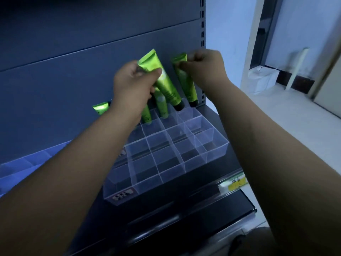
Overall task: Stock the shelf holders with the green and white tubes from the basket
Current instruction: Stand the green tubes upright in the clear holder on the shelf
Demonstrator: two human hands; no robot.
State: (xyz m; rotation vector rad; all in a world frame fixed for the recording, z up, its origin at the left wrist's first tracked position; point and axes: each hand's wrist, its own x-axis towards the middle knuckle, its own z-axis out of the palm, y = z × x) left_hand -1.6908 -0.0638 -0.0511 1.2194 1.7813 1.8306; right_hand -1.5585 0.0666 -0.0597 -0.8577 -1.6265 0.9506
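You're mid-stocking, working the back row of the clear holder on the shelf.

Your right hand is curled, thumb & fingers pinching the crimped top of a green tube. That tube stands cap-down at the holder's back-right corner, leaning on the back panel. Can't tell if the cap is fully seated in its cell or just at the rim.

Your left hand is wrapped round a second tube. It's tilted, crimp up-left, w/ the black cap just above the back row, beside the right one. Two more tubes poke down below that hand into back-row cells. Can't tell if you're gripping them too or they're standing on their own. Another tube end shows behind your left forearm, further left. Basket isn't in view.

My read: early in the job, since stock shows only in the rear row.

Next moves:
- Let go w/ the right hand once its tube sits steady.
- Lower the left one cap-first into its cell. Bring it near vertical first, since the present tilt would prob. catch a divider wall.
- The tubes look light & tall for such shallow cells, so they'll likely flop unless they lean on the panel or a neighbour.
- Mind your left wrist near the tubes below it.

The price tag on the shelf edge & a second holder off to the left don't matter for now.
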